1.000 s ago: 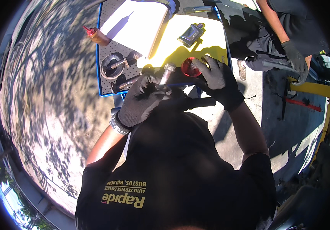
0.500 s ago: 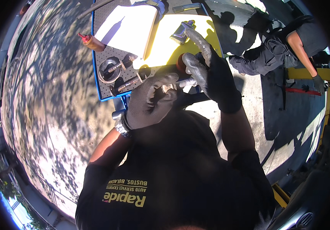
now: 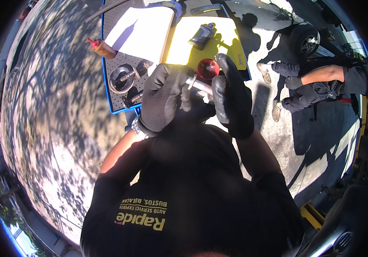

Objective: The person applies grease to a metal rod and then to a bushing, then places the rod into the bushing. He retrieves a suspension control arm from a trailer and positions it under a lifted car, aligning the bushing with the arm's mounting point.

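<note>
Both hands wear dark grey knit work gloves and are raised in front of the chest, above the near edge of a blue-rimmed tray with a black perforated mat [image 3: 114, 99].

The left hand [image 3: 163, 97] is curled closed around one end of a short silver metal bolt-like shaft [image 3: 199, 84], fingers wrapped over it, thumb side toward the body. The right hand [image 3: 231, 96] is partly closed: its fingers stand upright and cup the far end of the shaft, where a round red ball-shaped knob [image 3: 207, 68] sits against the fingertips. Shaft and knob span the gap between the two hands, held clear of the tray.

On the tray, left of the hands, lie a round metal cup-shaped part [image 3: 120, 78] and two small dark cylindrical pieces, one just beside it and one nearer the tray's front rim. An orange squeeze bottle with a red nozzle [image 3: 101, 48] lies on the concrete just outside the tray's left rim. A white sheet [image 3: 143, 32] and a yellow flat board [image 3: 192, 53] cover the tray's far part; a dark grey rectangular device [image 3: 202, 35] rests on the yellow board.

To the right, another person in dark clothing [image 3: 321, 83] crouches beside a vehicle wheel [image 3: 304, 37], well apart from the hands.
</note>
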A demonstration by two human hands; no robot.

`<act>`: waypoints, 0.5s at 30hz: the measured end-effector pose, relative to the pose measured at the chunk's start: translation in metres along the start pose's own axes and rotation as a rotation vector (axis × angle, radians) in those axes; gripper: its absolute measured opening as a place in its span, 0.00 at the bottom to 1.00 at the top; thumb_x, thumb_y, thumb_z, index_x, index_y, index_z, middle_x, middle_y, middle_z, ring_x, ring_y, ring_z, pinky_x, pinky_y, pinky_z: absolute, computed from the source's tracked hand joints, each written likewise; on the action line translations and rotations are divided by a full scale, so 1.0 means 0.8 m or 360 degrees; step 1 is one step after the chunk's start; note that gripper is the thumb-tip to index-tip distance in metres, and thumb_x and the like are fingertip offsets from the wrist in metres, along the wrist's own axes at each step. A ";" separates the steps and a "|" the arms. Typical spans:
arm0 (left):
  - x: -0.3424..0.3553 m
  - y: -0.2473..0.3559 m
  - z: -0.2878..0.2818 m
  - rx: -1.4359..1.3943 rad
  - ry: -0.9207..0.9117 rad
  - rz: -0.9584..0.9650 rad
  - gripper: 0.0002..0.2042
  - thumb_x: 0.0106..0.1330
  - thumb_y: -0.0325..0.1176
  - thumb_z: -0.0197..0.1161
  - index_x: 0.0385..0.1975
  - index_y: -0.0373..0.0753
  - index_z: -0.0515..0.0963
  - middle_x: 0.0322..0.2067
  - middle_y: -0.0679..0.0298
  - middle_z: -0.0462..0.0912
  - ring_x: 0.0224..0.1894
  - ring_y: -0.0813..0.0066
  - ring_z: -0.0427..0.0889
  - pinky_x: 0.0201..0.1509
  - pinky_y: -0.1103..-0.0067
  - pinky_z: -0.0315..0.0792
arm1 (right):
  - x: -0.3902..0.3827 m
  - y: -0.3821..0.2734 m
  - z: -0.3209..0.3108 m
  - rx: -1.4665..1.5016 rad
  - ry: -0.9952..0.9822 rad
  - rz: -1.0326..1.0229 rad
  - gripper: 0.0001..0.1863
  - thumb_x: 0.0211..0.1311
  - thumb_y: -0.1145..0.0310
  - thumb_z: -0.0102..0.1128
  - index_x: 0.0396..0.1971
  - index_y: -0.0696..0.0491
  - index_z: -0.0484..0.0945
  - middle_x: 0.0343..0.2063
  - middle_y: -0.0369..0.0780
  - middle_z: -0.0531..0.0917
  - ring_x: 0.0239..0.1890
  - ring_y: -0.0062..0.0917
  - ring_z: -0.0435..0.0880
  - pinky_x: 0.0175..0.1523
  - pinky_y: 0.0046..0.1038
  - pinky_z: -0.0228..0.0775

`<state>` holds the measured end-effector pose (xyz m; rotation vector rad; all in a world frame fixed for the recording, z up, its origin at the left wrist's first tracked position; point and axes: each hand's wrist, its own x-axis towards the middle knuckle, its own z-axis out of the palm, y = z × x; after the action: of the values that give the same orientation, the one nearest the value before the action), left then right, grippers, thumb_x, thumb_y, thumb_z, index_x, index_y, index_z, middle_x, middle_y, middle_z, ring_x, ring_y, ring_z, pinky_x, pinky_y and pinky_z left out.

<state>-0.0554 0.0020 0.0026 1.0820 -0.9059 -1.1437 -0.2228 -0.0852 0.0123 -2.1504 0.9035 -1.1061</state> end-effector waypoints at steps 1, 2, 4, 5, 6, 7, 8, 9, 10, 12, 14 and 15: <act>0.007 0.005 -0.003 0.0105 -0.0029 -0.0017 0.17 0.84 0.36 0.49 0.61 0.30 0.71 0.29 0.62 0.79 0.25 0.77 0.79 0.31 0.81 0.72 | -0.001 0.000 0.003 0.0054 0.0058 0.0097 0.23 0.70 0.78 0.58 0.64 0.56 0.74 0.47 0.44 0.86 0.35 0.28 0.89 0.43 0.32 0.84; 0.010 0.009 -0.001 0.0024 -0.0057 -0.0009 0.17 0.83 0.34 0.51 0.63 0.30 0.70 0.30 0.62 0.80 0.26 0.77 0.80 0.33 0.81 0.73 | -0.004 -0.001 0.004 0.0445 0.0045 0.0589 0.22 0.70 0.78 0.58 0.64 0.56 0.75 0.51 0.46 0.85 0.38 0.30 0.89 0.44 0.32 0.84; 0.018 0.013 0.005 -0.0135 -0.0125 0.0006 0.18 0.81 0.29 0.53 0.66 0.30 0.68 0.33 0.61 0.80 0.28 0.78 0.81 0.36 0.80 0.74 | -0.005 0.001 0.008 0.0408 0.0095 0.0795 0.19 0.70 0.78 0.58 0.60 0.57 0.76 0.57 0.49 0.83 0.45 0.33 0.89 0.48 0.33 0.84; 0.020 0.015 0.007 -0.0193 -0.0264 0.0097 0.23 0.78 0.24 0.56 0.71 0.32 0.65 0.38 0.60 0.82 0.34 0.76 0.82 0.42 0.78 0.76 | -0.003 0.003 0.012 -0.0018 0.0161 0.0501 0.17 0.70 0.78 0.58 0.57 0.58 0.78 0.60 0.50 0.80 0.48 0.35 0.88 0.50 0.33 0.84; 0.021 0.015 0.012 -0.0322 -0.0235 0.0058 0.24 0.78 0.24 0.57 0.72 0.32 0.65 0.43 0.59 0.81 0.40 0.76 0.82 0.45 0.77 0.76 | -0.002 0.004 0.016 0.0106 0.0241 0.0533 0.12 0.70 0.79 0.59 0.51 0.59 0.77 0.63 0.51 0.77 0.51 0.35 0.87 0.52 0.33 0.83; 0.021 0.012 0.022 -0.0467 -0.0176 0.0043 0.25 0.77 0.24 0.57 0.72 0.33 0.64 0.47 0.58 0.81 0.45 0.76 0.81 0.48 0.76 0.77 | -0.002 0.004 0.020 0.0231 0.0325 0.0558 0.08 0.70 0.79 0.59 0.46 0.59 0.76 0.66 0.51 0.74 0.54 0.36 0.85 0.53 0.32 0.83; 0.019 0.008 0.031 -0.0613 -0.0113 0.0027 0.26 0.76 0.24 0.58 0.73 0.33 0.63 0.52 0.57 0.81 0.50 0.76 0.81 0.51 0.76 0.78 | -0.001 0.005 0.025 0.0355 0.0412 0.0578 0.03 0.70 0.80 0.59 0.41 0.60 0.76 0.69 0.51 0.71 0.57 0.36 0.84 0.55 0.31 0.82; 0.018 0.007 0.036 -0.0570 -0.0088 -0.0025 0.28 0.75 0.23 0.58 0.74 0.34 0.62 0.57 0.56 0.78 0.55 0.75 0.79 0.57 0.75 0.76 | -0.003 0.002 0.031 0.0629 0.0463 0.0802 0.02 0.70 0.80 0.59 0.37 0.59 0.75 0.70 0.51 0.70 0.57 0.36 0.84 0.56 0.31 0.82; 0.017 0.005 0.039 -0.0742 -0.0051 -0.0042 0.29 0.75 0.23 0.59 0.75 0.34 0.61 0.58 0.56 0.77 0.55 0.75 0.79 0.58 0.75 0.75 | -0.005 0.000 0.034 0.0572 0.0459 0.0698 0.09 0.74 0.76 0.54 0.50 0.59 0.70 0.71 0.49 0.70 0.62 0.33 0.79 0.62 0.31 0.76; 0.017 0.005 0.041 -0.0916 -0.0065 -0.0050 0.32 0.75 0.23 0.59 0.77 0.35 0.57 0.59 0.57 0.77 0.56 0.75 0.79 0.60 0.76 0.75 | -0.008 -0.007 0.039 0.0457 0.0461 0.0489 0.26 0.83 0.70 0.45 0.76 0.57 0.61 0.72 0.44 0.69 0.72 0.26 0.70 0.74 0.31 0.63; 0.019 0.006 0.037 -0.0705 -0.0021 0.0014 0.32 0.73 0.22 0.60 0.76 0.34 0.59 0.59 0.57 0.78 0.55 0.76 0.79 0.58 0.75 0.76 | -0.008 -0.011 0.037 0.0668 0.0488 0.0586 0.26 0.82 0.70 0.46 0.75 0.57 0.62 0.71 0.44 0.70 0.70 0.26 0.72 0.73 0.31 0.64; 0.020 0.007 0.033 -0.0635 -0.0083 0.0106 0.31 0.73 0.22 0.61 0.75 0.34 0.60 0.59 0.57 0.78 0.55 0.76 0.79 0.57 0.76 0.77 | -0.008 -0.014 0.034 0.0793 0.0496 0.0700 0.26 0.82 0.70 0.47 0.75 0.57 0.62 0.70 0.45 0.71 0.68 0.26 0.73 0.71 0.31 0.66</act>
<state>-0.0760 -0.0186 0.0148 0.6948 -0.7080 -1.2373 -0.1990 -0.0691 0.0036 -1.3231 1.0389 -1.2843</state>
